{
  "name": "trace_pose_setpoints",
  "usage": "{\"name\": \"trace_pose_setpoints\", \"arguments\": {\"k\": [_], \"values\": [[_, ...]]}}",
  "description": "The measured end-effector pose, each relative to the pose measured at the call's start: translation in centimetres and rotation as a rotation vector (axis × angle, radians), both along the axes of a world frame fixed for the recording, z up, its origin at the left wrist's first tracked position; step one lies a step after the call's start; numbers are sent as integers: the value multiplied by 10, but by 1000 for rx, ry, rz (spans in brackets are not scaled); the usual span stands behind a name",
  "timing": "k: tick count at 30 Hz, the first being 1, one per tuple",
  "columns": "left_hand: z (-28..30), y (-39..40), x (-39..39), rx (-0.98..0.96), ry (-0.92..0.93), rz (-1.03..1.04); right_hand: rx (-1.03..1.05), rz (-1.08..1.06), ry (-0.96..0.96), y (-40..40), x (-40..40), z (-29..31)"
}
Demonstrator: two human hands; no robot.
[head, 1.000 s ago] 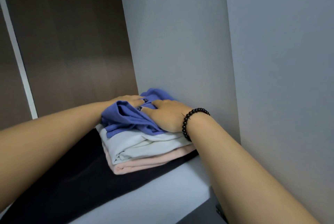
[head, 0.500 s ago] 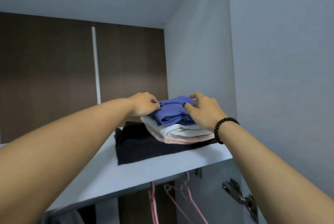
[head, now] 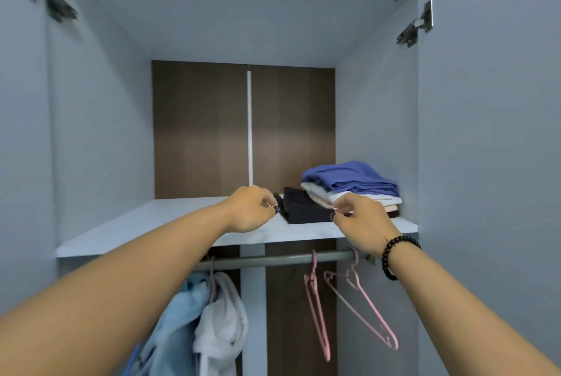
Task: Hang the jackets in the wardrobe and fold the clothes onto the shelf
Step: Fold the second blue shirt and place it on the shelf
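Hovering near the pale grey shelf point(head: 170, 217), left hand point(head: 249, 208) and right hand point(head: 361, 220) with fingers loosely curled, holding nothing, folded blue garment point(head: 349, 176) topping far-right stack, light blue jacket point(head: 179, 324) hanging below left.

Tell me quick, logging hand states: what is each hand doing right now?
Left hand: fingers loosely curled, holding nothing.
Right hand: fingers loosely curled, holding nothing.
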State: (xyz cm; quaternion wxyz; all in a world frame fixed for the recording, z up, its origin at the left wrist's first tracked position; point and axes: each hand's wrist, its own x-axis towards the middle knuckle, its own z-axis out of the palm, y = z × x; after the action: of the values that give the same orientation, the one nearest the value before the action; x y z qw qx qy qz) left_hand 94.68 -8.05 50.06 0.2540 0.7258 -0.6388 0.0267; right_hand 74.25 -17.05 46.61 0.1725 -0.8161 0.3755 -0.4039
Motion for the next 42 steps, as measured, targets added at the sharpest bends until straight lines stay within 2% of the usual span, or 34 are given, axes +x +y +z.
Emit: {"name": "trace_pose_setpoints", "arguments": {"k": [7,18,20,25,28,33,37,39,42], "values": [[-33,105,-15,-129,215,126,1,206,-58,80,16,-21],[-104,265,-50,-326,205,532,65,548,-28,191,11,-72],[-107,300,-55,-438,203,592,99,601,-29,217,15,-81],[-93,385,-67,-929,42,638,99,741,-25,287,32,-87],[-89,419,-62,-1051,51,691,108,810,-73,330,48,-88],[-106,431,-41,-1000,221,674,141,886,-144,393,92,-92],[-119,440,-16,-995,671,558,161,913,-111,421,138,-108],[-126,444,-3,-958,826,475,197,907,-102,429,155,-122],[-132,451,8,-834,869,369,229,899,-94,440,177,-144]]}}
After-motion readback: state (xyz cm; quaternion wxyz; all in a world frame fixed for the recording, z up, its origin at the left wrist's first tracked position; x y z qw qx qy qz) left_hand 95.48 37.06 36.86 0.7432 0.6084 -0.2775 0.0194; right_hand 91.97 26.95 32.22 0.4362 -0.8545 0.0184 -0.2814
